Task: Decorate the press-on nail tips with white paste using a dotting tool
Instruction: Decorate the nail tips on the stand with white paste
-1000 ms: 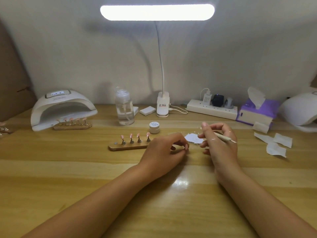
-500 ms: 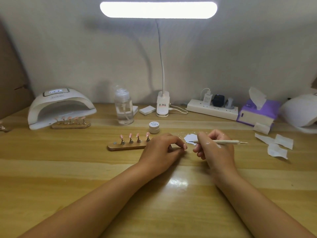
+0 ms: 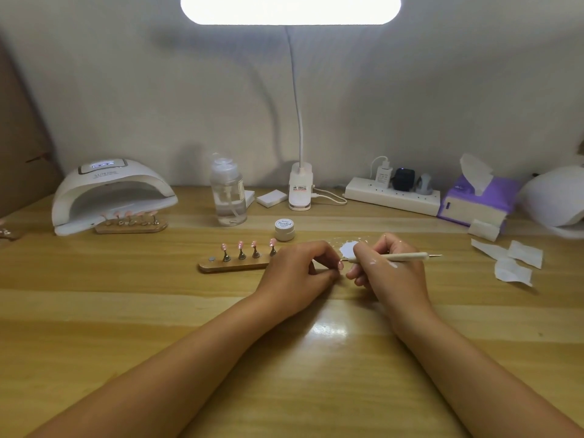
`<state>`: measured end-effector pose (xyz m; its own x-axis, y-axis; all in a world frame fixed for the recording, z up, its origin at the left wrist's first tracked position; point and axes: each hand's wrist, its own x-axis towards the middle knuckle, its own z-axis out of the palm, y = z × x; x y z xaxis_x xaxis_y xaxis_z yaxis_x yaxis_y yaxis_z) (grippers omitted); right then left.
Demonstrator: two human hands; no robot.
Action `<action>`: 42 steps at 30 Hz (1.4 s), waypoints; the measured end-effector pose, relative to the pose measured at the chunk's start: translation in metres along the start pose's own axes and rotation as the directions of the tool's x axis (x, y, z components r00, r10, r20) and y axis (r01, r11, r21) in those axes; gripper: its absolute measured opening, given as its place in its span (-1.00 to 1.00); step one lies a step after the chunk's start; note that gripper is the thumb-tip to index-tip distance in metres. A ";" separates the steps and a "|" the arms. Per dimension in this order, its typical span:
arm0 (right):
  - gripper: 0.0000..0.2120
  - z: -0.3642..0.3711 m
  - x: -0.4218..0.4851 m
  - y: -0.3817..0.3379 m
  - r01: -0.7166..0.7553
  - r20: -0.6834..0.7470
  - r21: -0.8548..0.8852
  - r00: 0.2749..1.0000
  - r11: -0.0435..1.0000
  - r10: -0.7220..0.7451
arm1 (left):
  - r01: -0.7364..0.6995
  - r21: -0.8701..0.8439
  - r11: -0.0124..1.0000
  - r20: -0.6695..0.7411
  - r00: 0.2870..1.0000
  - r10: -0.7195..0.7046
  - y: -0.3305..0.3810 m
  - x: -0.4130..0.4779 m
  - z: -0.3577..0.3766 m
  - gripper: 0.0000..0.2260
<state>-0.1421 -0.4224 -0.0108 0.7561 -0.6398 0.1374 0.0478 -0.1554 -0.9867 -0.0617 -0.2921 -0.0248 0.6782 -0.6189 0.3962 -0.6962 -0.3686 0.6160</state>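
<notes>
At the far left a nail lamp (image 3: 110,191) stands with a wooden strip of pink tips (image 3: 131,224) at its mouth, probably set there for curing. Nearer the middle, a second wooden strip (image 3: 235,263) carries four upright pink nail tips (image 3: 240,245). Its leftmost peg is bare, so that one is likely the tip being worked on. A small closed jar (image 3: 284,229) sits just behind.

The left hand (image 3: 300,270) rests on the table with its fingers curled in, thumb and forefinger pinching what looks like a single pink tip (image 3: 340,264), braced low to keep it steady. Just beyond lies a puddle of white paste (image 3: 347,249), close enough for reloading.

The right hand (image 3: 388,267) grips the dotting tool (image 3: 407,256) like a pen, fingers closed round the shaft. Its long axis runs nearly level, left to right. The working end points left at the pinched tip, and the spare metal end juts out to the right. Torn paper pieces (image 3: 512,260) lie further right.
</notes>
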 end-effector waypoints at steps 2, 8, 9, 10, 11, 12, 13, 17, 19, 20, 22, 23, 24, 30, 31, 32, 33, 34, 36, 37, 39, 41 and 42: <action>-0.80 0.000 0.000 0.000 -0.002 0.001 -0.003 1.000 1.000 0.002 | 0.003 0.006 1.000 0.002 1.000 -0.003 0.000 0.000 0.000 -0.70; -0.79 0.000 0.000 0.000 -0.005 -0.001 -0.012 1.000 1.000 0.005 | 0.007 -0.010 1.000 0.009 1.000 -0.006 0.000 0.000 -0.001 -0.75; -0.79 -0.001 0.000 0.000 -0.006 -0.005 -0.008 1.000 1.000 0.006 | 0.006 -0.013 1.000 0.008 1.000 -0.006 0.000 0.000 -0.001 -0.76; -0.79 -0.001 0.000 0.000 -0.009 -0.010 0.001 1.000 1.000 0.009 | 0.005 -0.014 1.000 0.010 1.000 -0.005 0.000 0.000 -0.001 -0.77; -0.78 -0.001 0.000 0.000 -0.010 -0.012 0.008 1.000 1.000 0.010 | 0.004 -0.015 1.000 0.014 1.000 -0.004 0.000 0.001 -0.001 -0.78; -0.78 -0.001 0.001 0.000 -0.010 -0.013 0.011 1.000 1.000 0.010 | 0.003 -0.017 1.000 0.017 1.000 -0.003 0.000 0.001 -0.001 -0.78; -0.78 -0.001 0.000 -0.001 -0.011 -0.014 0.010 1.000 1.000 0.011 | 0.004 -0.020 1.000 0.019 1.000 -0.004 0.000 0.001 -0.001 -0.78; -0.79 0.000 0.000 -0.001 -0.011 -0.005 -0.011 1.000 1.000 0.011 | 0.009 -0.012 1.000 0.021 1.000 -0.009 0.000 0.000 -0.001 -0.78; -0.80 0.000 0.000 -0.001 -0.014 -0.003 -0.014 1.000 1.000 0.014 | 0.012 -0.008 1.000 0.020 1.000 -0.012 0.000 0.000 -0.001 -0.77; -0.80 0.000 0.000 -0.001 -0.016 -0.008 -0.005 1.000 1.000 0.016 | 0.014 -0.008 1.000 0.020 1.000 -0.014 0.000 0.000 -0.001 -0.77; -0.80 -0.001 0.000 -0.001 -0.015 -0.046 0.040 0.999 0.999 0.017 | 0.013 -0.011 1.000 0.022 1.000 -0.013 0.000 0.000 -0.001 -0.77; -0.80 -0.002 0.001 -0.001 -0.008 -0.078 0.064 0.997 0.998 0.013 | 0.011 -0.011 1.000 0.023 1.000 -0.011 0.000 0.000 -0.001 -0.77; -0.80 -0.003 0.002 0.000 0.007 -0.118 0.068 0.993 0.998 0.001 | 0.010 -0.009 1.000 0.024 1.000 -0.010 0.000 0.000 -0.001 -0.77; -0.80 -0.018 0.012 0.002 0.168 -0.184 -0.206 0.961 0.964 -0.207 | -0.022 0.031 0.999 0.021 1.000 0.021 0.001 -0.001 0.000 -0.79; -0.80 -0.020 0.014 0.004 0.125 -0.176 -0.218 0.970 0.968 -0.165 | -0.029 0.042 0.999 0.008 1.000 0.029 0.001 -0.001 0.000 -0.80; -0.81 -0.022 0.016 0.006 0.071 -0.171 -0.212 0.979 0.975 -0.109 | -0.036 0.051 0.998 -0.008 0.999 0.037 0.001 -0.002 0.001 -0.83; -0.83 -0.023 0.017 0.007 0.025 -0.164 -0.196 0.985 0.980 -0.058 | -0.043 0.057 0.997 -0.024 0.999 0.044 0.001 -0.002 0.001 -0.85; -0.87 -0.023 0.018 0.008 0.000 -0.152 -0.191 0.988 0.982 -0.030 | -0.048 0.062 0.997 -0.035 0.998 0.051 0.001 -0.002 0.001 -0.88; -0.88 -0.021 0.017 0.008 -0.010 -0.116 -0.235 0.993 0.972 -0.017 | -0.050 0.064 0.997 -0.037 0.998 0.053 0.002 -0.002 0.001 -0.89; -0.85 -0.021 0.016 0.007 -0.003 -0.091 -0.269 0.996 0.963 -0.022 | -0.048 0.059 0.997 -0.030 0.998 0.050 0.001 -0.002 0.001 -0.88; -0.82 -0.019 0.014 0.007 0.015 -0.047 -0.356 0.998 0.934 -0.034 | -0.044 0.044 0.998 -0.014 0.999 0.045 0.001 -0.001 0.001 -0.86; -0.82 -0.019 0.013 0.006 0.012 -0.043 -0.400 0.999 0.916 -0.032 | -0.033 0.021 0.999 0.000 0.999 0.033 0.002 -0.001 0.001 -0.85; -0.84 -0.020 0.014 0.006 0.006 -0.056 -0.390 0.998 0.921 -0.031 | -0.027 0.007 1.000 0.005 1.000 0.027 0.002 -0.002 0.000 -0.84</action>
<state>-0.1445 -0.4470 -0.0132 0.7163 -0.6761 0.1725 -0.2056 -0.4408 -0.8737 -0.0642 -0.2923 -0.0245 0.6577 -0.6321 0.4098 -0.7161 -0.3560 0.6003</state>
